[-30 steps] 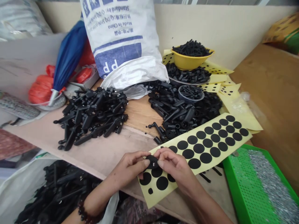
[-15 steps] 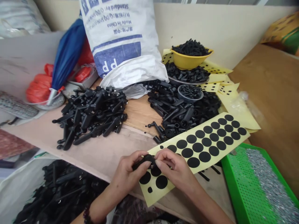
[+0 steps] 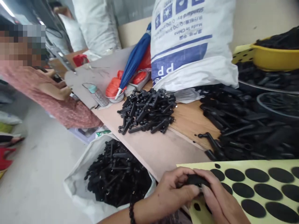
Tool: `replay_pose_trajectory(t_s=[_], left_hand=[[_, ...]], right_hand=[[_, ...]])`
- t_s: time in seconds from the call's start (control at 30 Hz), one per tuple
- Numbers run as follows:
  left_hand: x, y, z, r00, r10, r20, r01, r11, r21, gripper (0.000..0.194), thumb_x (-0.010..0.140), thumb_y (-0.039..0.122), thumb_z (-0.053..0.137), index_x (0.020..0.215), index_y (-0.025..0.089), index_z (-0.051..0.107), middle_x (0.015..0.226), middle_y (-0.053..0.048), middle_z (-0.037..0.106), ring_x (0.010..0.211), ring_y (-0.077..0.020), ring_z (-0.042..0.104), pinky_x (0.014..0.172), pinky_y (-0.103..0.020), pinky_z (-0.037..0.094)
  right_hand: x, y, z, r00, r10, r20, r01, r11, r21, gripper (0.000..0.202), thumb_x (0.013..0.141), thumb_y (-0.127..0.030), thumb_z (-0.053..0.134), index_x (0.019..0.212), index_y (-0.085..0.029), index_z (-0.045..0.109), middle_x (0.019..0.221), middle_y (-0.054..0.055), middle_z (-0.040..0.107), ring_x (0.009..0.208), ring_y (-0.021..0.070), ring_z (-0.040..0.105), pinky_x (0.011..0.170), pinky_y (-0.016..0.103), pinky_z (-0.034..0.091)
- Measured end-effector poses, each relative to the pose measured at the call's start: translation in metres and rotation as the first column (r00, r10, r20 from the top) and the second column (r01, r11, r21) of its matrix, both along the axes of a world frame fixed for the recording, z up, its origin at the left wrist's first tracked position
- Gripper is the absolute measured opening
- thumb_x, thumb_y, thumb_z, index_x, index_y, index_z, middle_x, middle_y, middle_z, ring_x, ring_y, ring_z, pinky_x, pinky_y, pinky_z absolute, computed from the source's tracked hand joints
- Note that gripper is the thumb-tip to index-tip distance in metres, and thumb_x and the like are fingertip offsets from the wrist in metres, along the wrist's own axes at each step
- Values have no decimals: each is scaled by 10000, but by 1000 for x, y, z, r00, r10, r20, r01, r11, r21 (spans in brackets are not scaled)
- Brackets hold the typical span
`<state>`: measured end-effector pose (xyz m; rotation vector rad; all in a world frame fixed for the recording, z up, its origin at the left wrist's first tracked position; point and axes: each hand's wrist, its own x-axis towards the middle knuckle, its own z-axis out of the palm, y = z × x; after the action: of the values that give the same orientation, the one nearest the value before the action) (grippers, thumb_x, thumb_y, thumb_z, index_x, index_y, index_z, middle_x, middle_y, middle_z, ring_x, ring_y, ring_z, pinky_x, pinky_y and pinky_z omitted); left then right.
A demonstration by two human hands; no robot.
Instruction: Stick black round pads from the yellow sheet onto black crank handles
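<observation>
**Both hands pinch one black part at the near edge of the table**

The left hand (image 3: 177, 189) and right hand (image 3: 219, 196) close on the same dark part (image 3: 197, 179), fingers around its far side and thumbs meeting on its near face, where something small and bright shows. It sits at the near edge, just left of a yellow backing sheet (image 3: 235, 165).

One piece looks to be in work, unfinished in the hands; fingers hide whether it carries a disc. The visible rows on the sheet look full, so many black discs (image 3: 268, 192) appear left to use; gaps beneath the hands cannot be judged. Black crank handles (image 3: 147, 110) lie heaped farther left, with more dark parts in a white sack (image 3: 74, 186) nearer; whether any are complete cannot be told.

The discs are flat and matt on smooth paper. The heaped handles are slim, smooth and plastic-looking, with knobbed ends and small bright glints. At right, loose black parts (image 3: 243, 137) surround a clear-rimmed tub (image 3: 258, 99), below a glossy yellow bowl (image 3: 275, 59). A crinkled, printed sack (image 3: 182, 56) stands at the far side beside a folded blue umbrella (image 3: 135, 56).
</observation>
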<state>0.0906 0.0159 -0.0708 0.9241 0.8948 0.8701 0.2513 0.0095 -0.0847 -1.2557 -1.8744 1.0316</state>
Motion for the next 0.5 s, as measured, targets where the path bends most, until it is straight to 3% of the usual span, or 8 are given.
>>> replay_pose_trajectory(t_s=[0.13,0.2,0.23,0.3,0.37,0.4,0.43,0.5], left_hand=[[-17,-7,6,978,27,-207,-7,995,99,335,736,219,611,1065,161,637,949,-43,700,853,-165,637,765,-232,483],[-53,-8,16,845,69,-530,81,963,255,308,765,212,563,1060,198,648,968,-27,719,879,-180,656,787,-242,496],[-77,-7,21,704,147,-695,141,930,339,321,770,237,554,1077,211,642,949,-22,729,837,-187,671,756,-250,508],[-131,-6,29,308,321,-896,269,873,406,375,818,362,505,1152,231,613,943,-41,736,779,-229,686,712,-316,526],[-175,-4,33,-111,477,-872,372,834,409,478,876,482,356,1189,206,588,891,-84,723,753,-296,677,691,-432,518],[-188,-3,34,-235,524,-819,423,814,399,540,895,519,293,1189,170,581,899,-107,710,765,-317,667,704,-480,508],[-191,-2,35,-258,582,-771,477,771,422,561,902,531,274,1169,149,587,920,-125,701,785,-327,658,712,-497,506],[-175,1,34,-111,666,-737,580,646,497,460,919,467,330,1138,160,592,1010,-126,682,870,-307,644,770,-472,510]], right_hand=[[-8,-4,2,993,39,116,-54,990,132,377,930,-253,411,1305,-273,445,1171,51,648,1010,192,662,822,248,554],[-4,1,6,990,15,141,-36,989,142,397,915,-266,455,1311,-262,429,1152,61,642,989,193,658,818,256,547],[0,4,9,990,2,138,-21,991,136,364,913,-267,461,1277,-254,455,1107,61,647,948,189,660,799,256,544],[11,13,14,991,-38,127,22,992,125,234,924,-253,441,1140,-237,529,1000,53,650,859,176,656,746,251,534],[18,21,18,986,-81,146,61,989,136,163,936,-232,415,1008,-219,561,970,60,637,846,177,641,731,261,517],[20,24,19,982,-86,169,62,988,145,159,938,-220,409,970,-213,565,970,64,630,857,182,633,737,271,510],[20,26,18,977,-85,195,55,987,153,161,938,-204,405,950,-209,566,972,69,624,874,188,624,751,284,503],[14,29,15,968,-63,242,22,985,170,167,931,-173,402,920,-200,566,950,74,611,878,201,606,760,313,496]])
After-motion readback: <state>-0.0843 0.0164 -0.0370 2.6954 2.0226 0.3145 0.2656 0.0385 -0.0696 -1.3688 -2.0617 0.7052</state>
